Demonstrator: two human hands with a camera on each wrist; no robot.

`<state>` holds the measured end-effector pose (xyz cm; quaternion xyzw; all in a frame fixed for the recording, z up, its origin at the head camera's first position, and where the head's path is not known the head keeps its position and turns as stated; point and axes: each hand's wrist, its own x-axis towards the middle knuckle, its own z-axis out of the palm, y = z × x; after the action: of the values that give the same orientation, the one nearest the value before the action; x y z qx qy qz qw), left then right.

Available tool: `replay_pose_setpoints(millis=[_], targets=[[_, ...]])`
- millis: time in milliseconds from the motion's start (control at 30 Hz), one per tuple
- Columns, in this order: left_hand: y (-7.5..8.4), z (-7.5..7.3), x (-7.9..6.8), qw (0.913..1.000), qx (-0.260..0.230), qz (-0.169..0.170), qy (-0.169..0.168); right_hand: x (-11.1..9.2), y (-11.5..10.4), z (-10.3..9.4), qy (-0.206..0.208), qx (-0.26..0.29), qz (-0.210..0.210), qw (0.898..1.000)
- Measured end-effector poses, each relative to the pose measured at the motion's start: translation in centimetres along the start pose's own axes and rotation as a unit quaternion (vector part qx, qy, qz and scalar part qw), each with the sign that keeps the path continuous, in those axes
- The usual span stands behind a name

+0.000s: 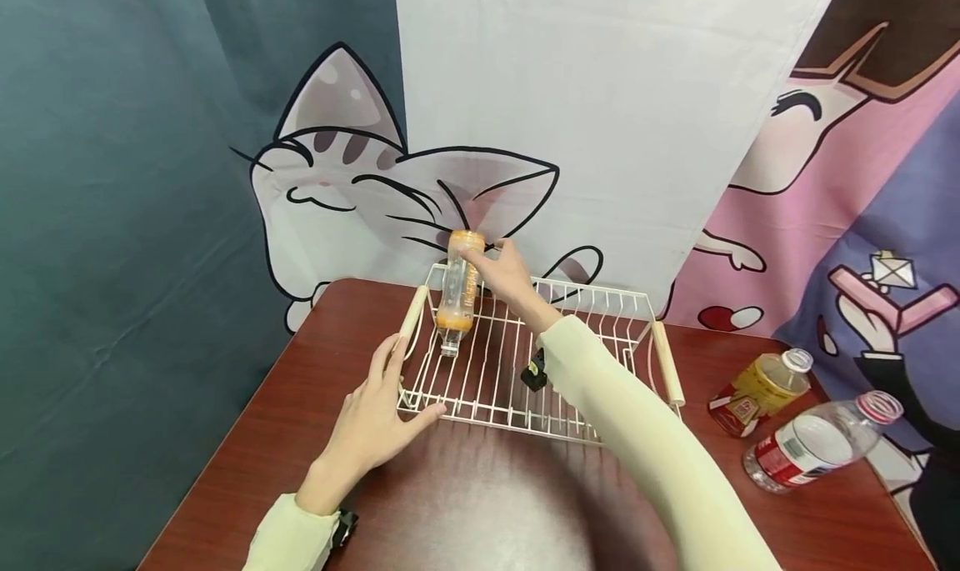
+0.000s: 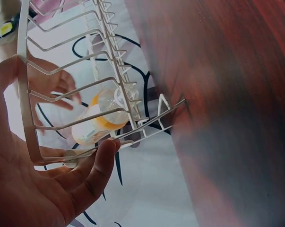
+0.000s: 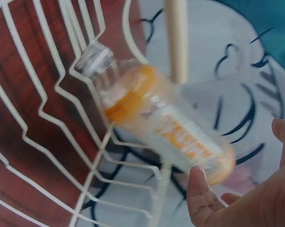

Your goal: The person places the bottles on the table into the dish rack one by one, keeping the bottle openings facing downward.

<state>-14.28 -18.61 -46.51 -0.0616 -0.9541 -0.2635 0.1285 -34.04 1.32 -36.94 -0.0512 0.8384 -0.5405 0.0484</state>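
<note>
Backdrop (image 1: 562, 96): hanging behind your table (image 1: 247, 446).
Bottle (image 1: 456, 296): leaning in your rack (image 1: 512, 428), neck pointing toward you.
Right grip (image 1: 512, 277): nearer, released, standing at its raised base.
Left grip (image 1: 372, 418): resting uncurled against the rack's corner.

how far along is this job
Looks done: the orange-banded bottle is in the wire rack, at its left end. In hand: the right hand touches that bottle near its base; the left hand is at the rack's front-left corner. Perhaps left: the yellow-labelled bottle and red-labelled bottle, both on the table beside the rack.
</note>
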Motion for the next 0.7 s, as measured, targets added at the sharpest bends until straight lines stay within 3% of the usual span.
replay_pose_setpoints(millis=[367,700], targets=[[-0.2,-0.5,0.0,0.9999,0.0,0.004,0.011,-4.8,-3.1,-2.6,-0.049,0.093,-0.052,0.993],[0.2,-0.1,0.0,1.0,-0.002,0.002,-0.002,-10.8,-3.1,-4.9,-0.035,0.135,-0.109,0.984]])
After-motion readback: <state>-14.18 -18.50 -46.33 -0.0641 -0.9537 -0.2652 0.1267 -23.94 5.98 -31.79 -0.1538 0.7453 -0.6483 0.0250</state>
